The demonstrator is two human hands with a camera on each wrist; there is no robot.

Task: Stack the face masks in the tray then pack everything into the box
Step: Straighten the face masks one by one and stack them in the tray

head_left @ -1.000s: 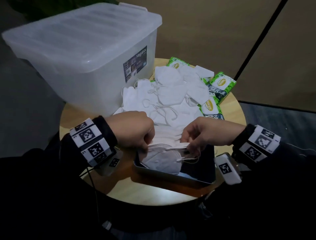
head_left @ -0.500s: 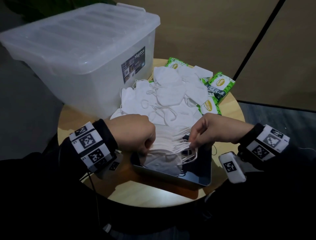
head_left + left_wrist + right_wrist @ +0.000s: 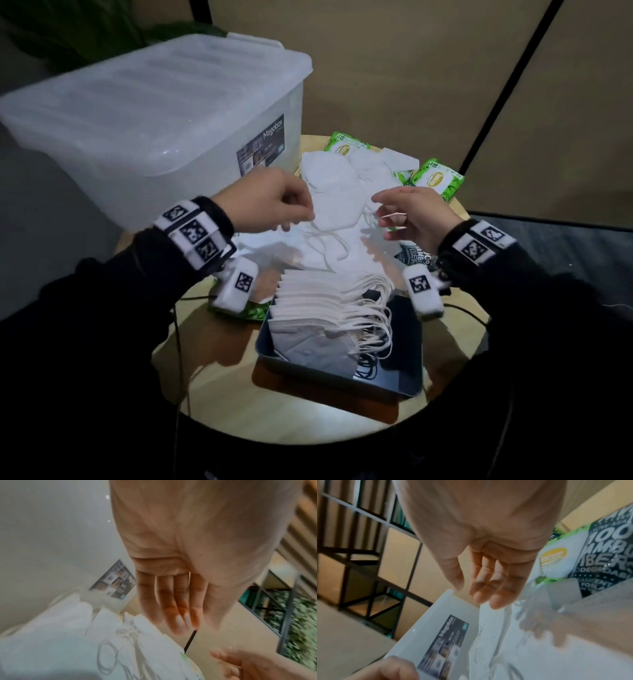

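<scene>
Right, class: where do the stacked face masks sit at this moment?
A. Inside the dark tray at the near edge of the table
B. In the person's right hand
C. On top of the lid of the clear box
A: the stacked face masks lie in the dark tray, while both hands hover empty over the loose masks beyond.

A round table [image 3: 308, 421] with a pale wood top carries the load. On its near half sits a dark tray [image 3: 404, 377], square to the viewer. Behind the tray a loose heap of white face masks [image 3: 335, 205] covers the middle of the top. Green wipe packs [image 3: 438, 178] lie at the far right edge; another green pack [image 3: 255, 310] shows just left of the tray. A translucent lidded box [image 3: 154, 113] stands far left, apparently resting on the table's edge.
</scene>
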